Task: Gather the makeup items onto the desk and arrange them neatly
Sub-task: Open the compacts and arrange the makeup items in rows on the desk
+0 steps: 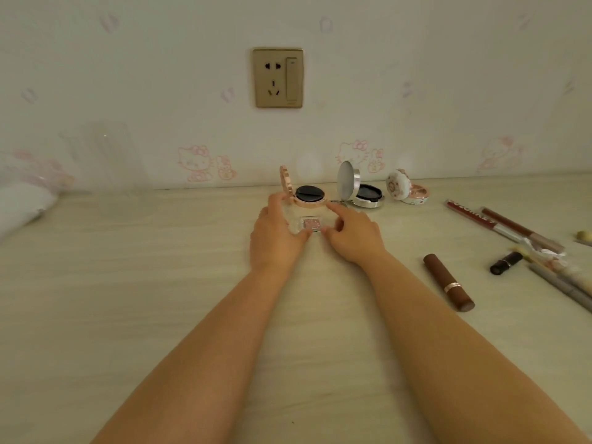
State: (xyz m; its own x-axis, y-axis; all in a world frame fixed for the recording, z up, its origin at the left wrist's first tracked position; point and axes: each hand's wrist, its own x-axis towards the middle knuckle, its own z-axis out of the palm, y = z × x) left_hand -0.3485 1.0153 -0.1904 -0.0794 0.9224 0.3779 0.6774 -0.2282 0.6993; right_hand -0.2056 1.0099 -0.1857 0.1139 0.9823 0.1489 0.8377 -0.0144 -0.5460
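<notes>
A small clear case with a pink glitter pan (309, 224) lies on the pale wooden desk (160, 283), pinched between my left hand (276, 239) and my right hand (354, 237). Just behind it stands an open rose-gold cushion compact (306, 193) with a black puff. To its right are an open silver compact (360, 190) and an open floral compact (407, 188). A brown lipstick (448, 282) lies on the right, with a small dark lipstick (506, 262) beyond it.
Lip gloss tubes (499, 224) and grey pencils (563, 288) lie at the far right edge. A wall with a gold socket (278, 77) closes the back of the desk. A clear plastic holder (109, 155) and something white (22, 203) sit at the left.
</notes>
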